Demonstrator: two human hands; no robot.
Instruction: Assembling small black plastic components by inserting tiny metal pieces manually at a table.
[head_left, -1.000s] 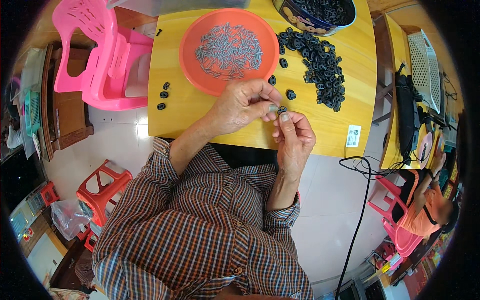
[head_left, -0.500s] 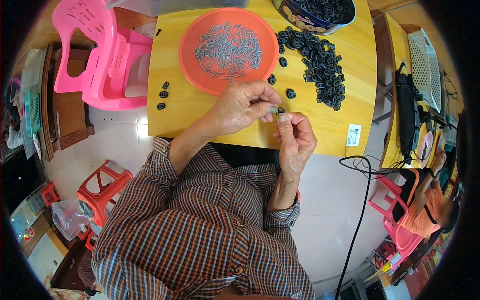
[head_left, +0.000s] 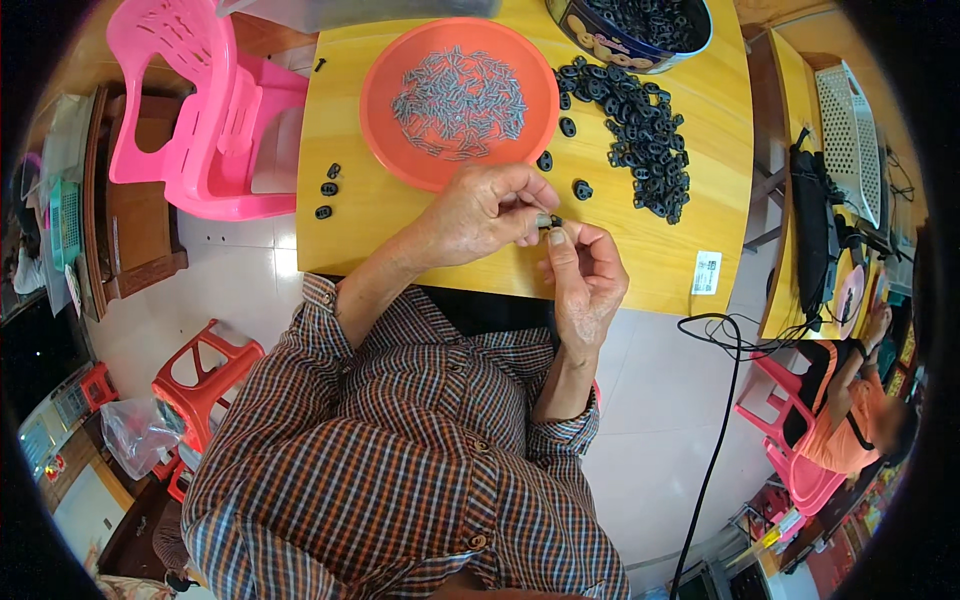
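Right hand [head_left: 585,285]: closed, gripping a small black part [head_left: 556,221] between thumb and fingers, above the table [head_left: 655,265] near its front edge. Left hand [head_left: 475,215]: closed, pinching the same part; fingers hide its detail. Beyond lies one loose piece [head_left: 582,190]. Further back, a red basin [head_left: 377,150] holds metal pins [head_left: 460,100]; a black pile [head_left: 645,150] lies to its right. A tin [head_left: 600,46] of similar pieces stands behind.

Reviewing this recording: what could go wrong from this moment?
The small black part, pinched between the left hand and right hand, might slip and drop. In view, the left hand overlaps the orange basin; a bump could perhaps scatter its loose silver metal pieces.
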